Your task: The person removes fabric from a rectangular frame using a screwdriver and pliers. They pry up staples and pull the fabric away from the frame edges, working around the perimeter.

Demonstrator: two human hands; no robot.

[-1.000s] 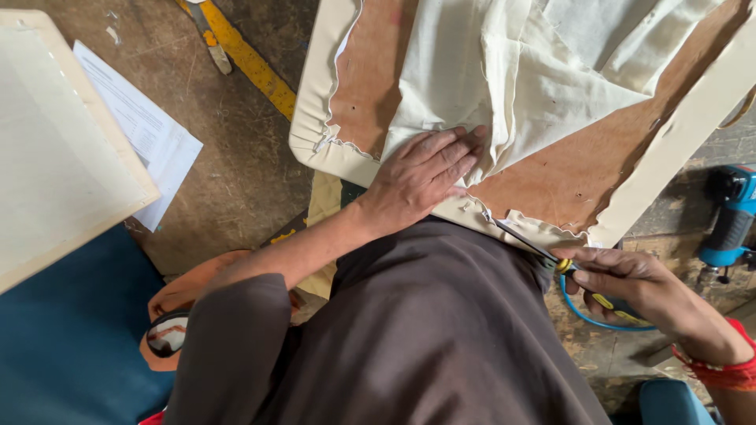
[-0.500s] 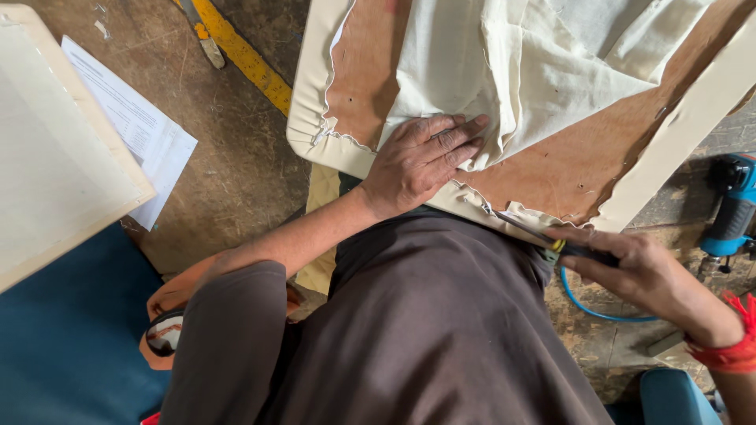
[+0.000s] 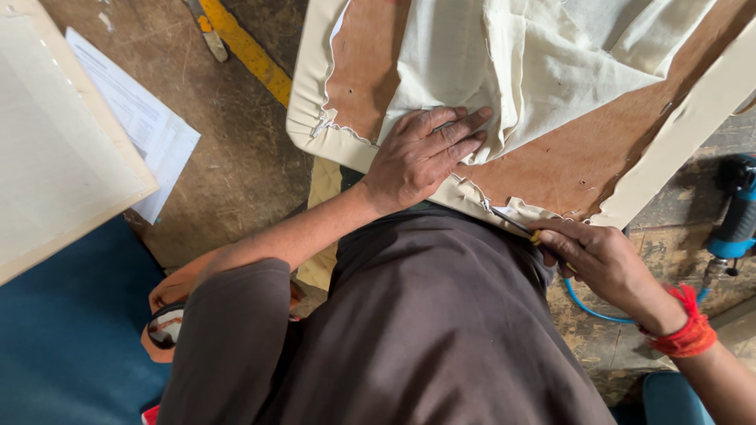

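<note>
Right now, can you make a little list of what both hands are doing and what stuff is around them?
left hand: pressed flat on cream fabric
right hand: grips a thin screwdriver, tip at the panel's near edge
panel: brown board with cream padded rim
nearby: blue power tool, blue hose, white paper
wrist: red thread band

Matt cream cloth wrinkles over a smooth brown wooden board; the floor looks rough, worn
</note>
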